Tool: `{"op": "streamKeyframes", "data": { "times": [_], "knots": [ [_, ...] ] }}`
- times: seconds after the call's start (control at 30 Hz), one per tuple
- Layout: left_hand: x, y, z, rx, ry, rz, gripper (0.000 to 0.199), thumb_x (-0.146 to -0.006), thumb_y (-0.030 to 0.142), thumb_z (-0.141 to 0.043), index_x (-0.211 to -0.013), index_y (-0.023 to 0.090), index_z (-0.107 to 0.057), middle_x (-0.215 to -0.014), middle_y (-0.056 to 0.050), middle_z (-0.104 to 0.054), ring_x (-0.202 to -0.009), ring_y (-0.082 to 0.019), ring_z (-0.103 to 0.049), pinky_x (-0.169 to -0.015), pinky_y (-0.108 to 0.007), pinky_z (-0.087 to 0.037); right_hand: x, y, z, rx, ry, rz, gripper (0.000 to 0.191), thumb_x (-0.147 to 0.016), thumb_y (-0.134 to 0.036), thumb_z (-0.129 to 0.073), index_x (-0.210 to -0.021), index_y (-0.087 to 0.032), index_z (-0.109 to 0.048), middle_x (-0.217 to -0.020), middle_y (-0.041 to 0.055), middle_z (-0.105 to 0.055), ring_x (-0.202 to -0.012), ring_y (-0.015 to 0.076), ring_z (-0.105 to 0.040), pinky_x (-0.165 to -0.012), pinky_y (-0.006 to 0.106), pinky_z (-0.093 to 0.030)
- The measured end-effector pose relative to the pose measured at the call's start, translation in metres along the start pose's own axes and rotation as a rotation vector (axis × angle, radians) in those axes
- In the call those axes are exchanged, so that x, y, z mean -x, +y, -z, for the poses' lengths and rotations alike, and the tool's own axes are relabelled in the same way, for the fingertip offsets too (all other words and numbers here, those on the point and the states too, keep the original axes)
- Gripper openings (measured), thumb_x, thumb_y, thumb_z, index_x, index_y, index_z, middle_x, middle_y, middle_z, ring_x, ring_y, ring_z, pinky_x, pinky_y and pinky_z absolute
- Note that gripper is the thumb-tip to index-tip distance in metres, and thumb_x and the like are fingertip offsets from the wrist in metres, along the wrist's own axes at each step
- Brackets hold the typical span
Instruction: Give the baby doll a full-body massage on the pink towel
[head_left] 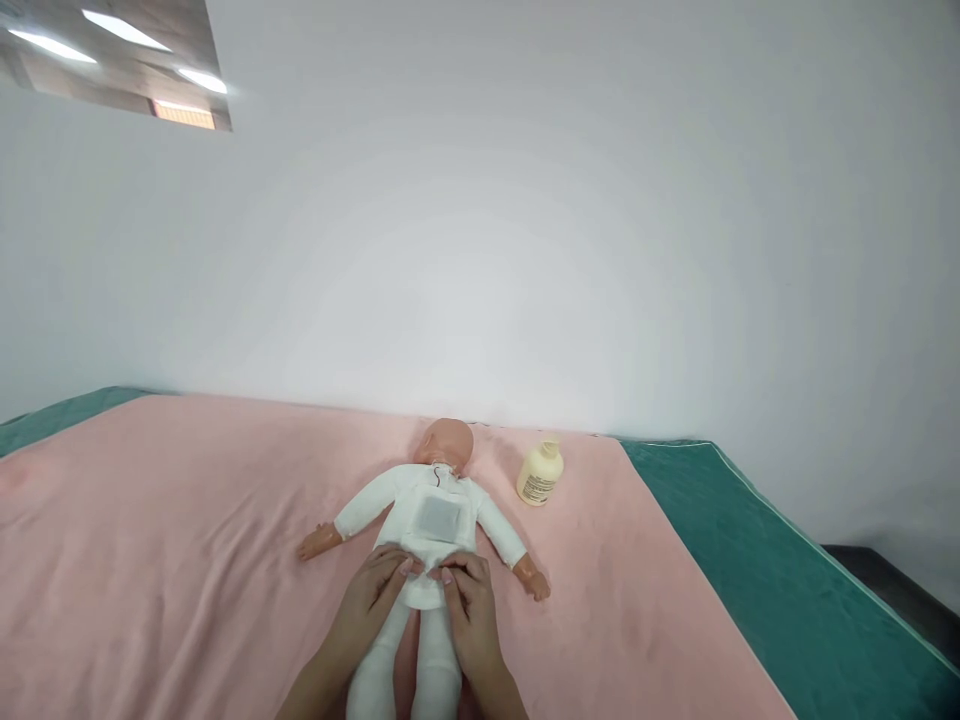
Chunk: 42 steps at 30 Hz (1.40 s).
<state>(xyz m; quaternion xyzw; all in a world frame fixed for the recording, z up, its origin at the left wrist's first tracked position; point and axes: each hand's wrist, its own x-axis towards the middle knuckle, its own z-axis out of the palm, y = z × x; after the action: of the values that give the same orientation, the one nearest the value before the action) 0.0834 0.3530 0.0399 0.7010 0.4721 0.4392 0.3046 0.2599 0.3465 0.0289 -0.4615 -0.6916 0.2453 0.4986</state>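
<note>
A baby doll (409, 490) in white clothes lies on its back, arms spread and head toward the wall. A pale grey square panel (437, 518) shows on its chest. Low on the doll's belly, my left hand (380, 588) is closed, thumb against fingers, on the white cloth at the waist. Close beside it, my right hand (470, 597) pinches the same white cloth, the two thumbs a short gap apart. Between them a bit of white fabric (424, 593) hangs over the top of the doll's legs. The exact edges under my fingertips are too small to make out.
A cream-coloured bottle (540, 474) with a printed label stands right of the doll's head. Under everything spreads a pink blanket (225, 520), with a green cover (720, 540) showing at both sides. Behind rises a pale wall (480, 230); a dark object (885, 580) sits far right.
</note>
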Motion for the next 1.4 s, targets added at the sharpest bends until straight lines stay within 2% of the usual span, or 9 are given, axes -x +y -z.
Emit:
{"op": "streamKeyframes", "data": {
  "times": [0.13,0.27,0.4,0.5,0.73,1.03,1.2,1.4],
  "knots": [
    [-0.002,0.002,-0.001,-0.02,-0.051,0.014,0.044,-0.095,0.042,-0.034,-0.092,0.019,-0.071,-0.093,-0.01,-0.07,-0.093,-0.023,-0.061,-0.088,-0.04,-0.049,0.0,0.006,-0.005,0.036,0.002,0.006,0.03,-0.096,-0.033,-0.045,-0.09,-0.025,-0.073,-0.092,0.0051,-0.065,-0.092,0.0205,-0.057,-0.083,0.034,-0.045],
    [0.0,0.002,-0.002,-0.037,-0.05,-0.007,0.043,-0.095,0.039,-0.033,-0.093,0.019,-0.071,-0.092,-0.01,-0.07,-0.091,-0.023,-0.061,-0.088,-0.04,-0.049,0.002,0.006,-0.005,0.023,0.017,0.021,0.029,-0.096,-0.033,-0.045,-0.095,-0.025,-0.073,-0.091,0.0051,-0.064,-0.091,0.0203,-0.057,-0.083,0.035,-0.045],
    [0.006,-0.007,-0.003,-0.068,0.021,-0.056,0.03,-0.091,0.037,-0.047,-0.104,0.022,-0.069,-0.104,-0.008,-0.069,-0.103,-0.023,-0.06,-0.093,-0.04,-0.047,0.006,0.005,-0.001,0.003,0.014,0.049,0.031,-0.097,-0.035,-0.042,-0.101,-0.026,-0.071,-0.098,0.0064,-0.062,-0.098,0.0218,-0.056,-0.086,0.037,-0.046],
    [0.011,-0.012,-0.003,-0.119,0.075,-0.11,0.032,-0.086,0.037,-0.057,-0.114,0.024,-0.064,-0.116,-0.007,-0.066,-0.114,-0.024,-0.055,-0.1,-0.041,-0.044,0.01,0.004,0.001,0.006,0.014,0.057,0.031,-0.096,-0.037,-0.042,-0.103,-0.026,-0.07,-0.108,0.0077,-0.059,-0.106,0.0228,-0.054,-0.09,0.038,-0.046],
    [0.008,-0.011,-0.003,-0.232,0.002,-0.154,0.029,-0.09,0.033,-0.052,-0.117,0.026,-0.061,-0.12,-0.004,-0.064,-0.119,-0.023,-0.05,-0.105,-0.044,-0.037,0.01,0.009,0.0,0.095,-0.001,0.059,0.031,-0.097,-0.034,-0.04,-0.11,-0.028,-0.067,-0.118,0.0078,-0.057,-0.114,0.0237,-0.05,-0.097,0.042,-0.042],
    [-0.002,-0.011,-0.004,-0.239,-0.074,-0.132,0.024,-0.092,0.034,-0.048,-0.107,0.025,-0.063,-0.107,-0.004,-0.067,-0.106,-0.022,-0.056,-0.094,-0.043,-0.045,0.004,0.011,-0.004,0.124,-0.046,0.018,0.027,-0.097,-0.027,-0.041,-0.108,-0.03,-0.066,-0.107,0.004,-0.062,-0.107,0.0216,-0.053,-0.093,0.04,-0.042],
    [0.002,-0.014,-0.004,-0.313,-0.024,-0.192,0.025,-0.089,0.035,-0.053,-0.11,0.027,-0.063,-0.111,-0.003,-0.067,-0.111,-0.022,-0.055,-0.098,-0.042,-0.044,0.009,0.014,-0.003,0.132,-0.027,0.074,0.026,-0.096,-0.025,-0.043,-0.11,-0.03,-0.065,-0.115,0.0053,-0.058,-0.112,0.0227,-0.051,-0.095,0.041,-0.042],
    [0.008,-0.018,-0.005,-0.393,0.038,-0.257,0.036,-0.088,0.034,-0.055,-0.124,0.028,-0.055,-0.131,-0.003,-0.058,-0.125,-0.022,-0.047,-0.107,-0.043,-0.038,0.016,0.015,-0.002,0.193,-0.016,0.11,0.033,-0.094,-0.026,-0.046,-0.126,-0.032,-0.054,-0.13,0.0057,-0.05,-0.124,0.025,-0.044,-0.102,0.045,-0.038]
  ]
}}
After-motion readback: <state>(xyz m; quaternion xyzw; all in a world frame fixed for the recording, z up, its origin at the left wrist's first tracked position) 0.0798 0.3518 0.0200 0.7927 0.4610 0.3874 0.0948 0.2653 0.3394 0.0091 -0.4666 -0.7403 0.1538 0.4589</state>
